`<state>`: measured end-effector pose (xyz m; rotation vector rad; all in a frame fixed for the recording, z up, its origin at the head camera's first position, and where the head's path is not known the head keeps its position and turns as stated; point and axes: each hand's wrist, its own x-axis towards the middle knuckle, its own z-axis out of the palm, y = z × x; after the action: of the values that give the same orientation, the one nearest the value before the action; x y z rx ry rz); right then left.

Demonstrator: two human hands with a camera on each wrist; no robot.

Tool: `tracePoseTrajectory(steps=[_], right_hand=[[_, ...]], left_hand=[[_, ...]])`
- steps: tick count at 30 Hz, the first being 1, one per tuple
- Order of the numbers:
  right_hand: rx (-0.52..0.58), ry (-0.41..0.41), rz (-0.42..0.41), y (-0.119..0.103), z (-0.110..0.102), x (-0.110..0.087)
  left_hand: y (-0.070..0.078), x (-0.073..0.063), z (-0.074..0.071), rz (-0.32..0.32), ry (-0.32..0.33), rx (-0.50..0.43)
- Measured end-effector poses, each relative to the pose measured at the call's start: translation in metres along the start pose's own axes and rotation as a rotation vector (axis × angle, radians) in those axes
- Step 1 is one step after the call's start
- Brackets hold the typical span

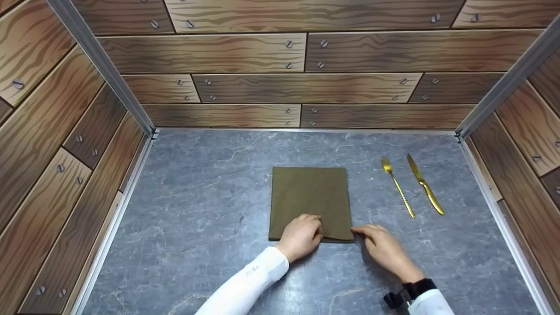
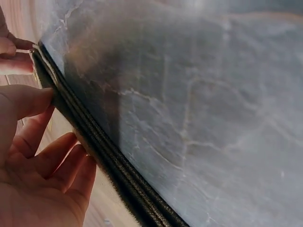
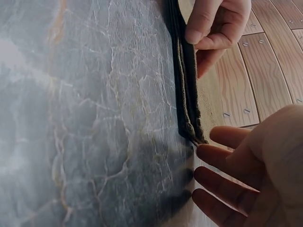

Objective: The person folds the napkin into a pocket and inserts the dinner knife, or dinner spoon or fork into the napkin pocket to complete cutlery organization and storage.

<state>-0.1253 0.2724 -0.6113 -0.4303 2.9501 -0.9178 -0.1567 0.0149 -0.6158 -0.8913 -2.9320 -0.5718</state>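
Note:
A folded olive-brown cloth napkin (image 1: 310,197) lies flat on the grey table, its stacked layers visible along the near edge in both wrist views. My left hand (image 1: 300,236) rests at that edge with curled fingers. Its thumb (image 2: 35,100) is against the front of the layers and its fingertips are on the cloth, gripping the edge. At the near right corner, my right hand (image 1: 385,249) touches the napkin with its fingertips (image 3: 202,153); the fingers are fairly straight and spread. Between the two hands the upper layer stands slightly apart from those below.
A gold fork (image 1: 399,189) lies right of the napkin, with a gold knife (image 1: 426,186) beyond it. Wood-patterned panels (image 1: 306,87) wall the back and sides of the marbled table (image 1: 197,197). A black band with a small device (image 1: 407,292) is on the right wrist.

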Motion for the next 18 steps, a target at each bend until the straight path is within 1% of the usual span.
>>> tracePoseTrajectory(steps=[2, 4, 8, 10, 12, 13, 18], right_hand=[[0.009, 0.008, -0.010, 0.000, 0.001, 0.003], [0.020, 0.013, -0.018, -0.001, 0.001, 0.009], [0.069, 0.023, -0.003, -0.005, 0.001, 0.024], [0.097, 0.042, 0.008, -0.007, 0.001, 0.031], [0.125, 0.067, 0.023, -0.008, 0.001, 0.037], [0.137, 0.080, 0.031, -0.009, 0.001, 0.040], [0.177, 0.112, 0.099, -0.019, -0.001, 0.056]], left_hand=[[-0.001, 0.000, -0.003, -0.012, 0.009, -0.060], [-0.003, 0.002, -0.007, -0.045, 0.015, -0.142], [-0.009, 0.006, -0.015, -0.166, -0.006, -0.316], [-0.011, 0.006, -0.018, -0.215, -0.017, -0.373], [-0.011, 0.006, -0.018, -0.244, -0.019, -0.405], [-0.010, 0.006, -0.018, -0.249, -0.015, -0.413], [-0.007, 0.009, -0.016, -0.242, 0.010, -0.430]])
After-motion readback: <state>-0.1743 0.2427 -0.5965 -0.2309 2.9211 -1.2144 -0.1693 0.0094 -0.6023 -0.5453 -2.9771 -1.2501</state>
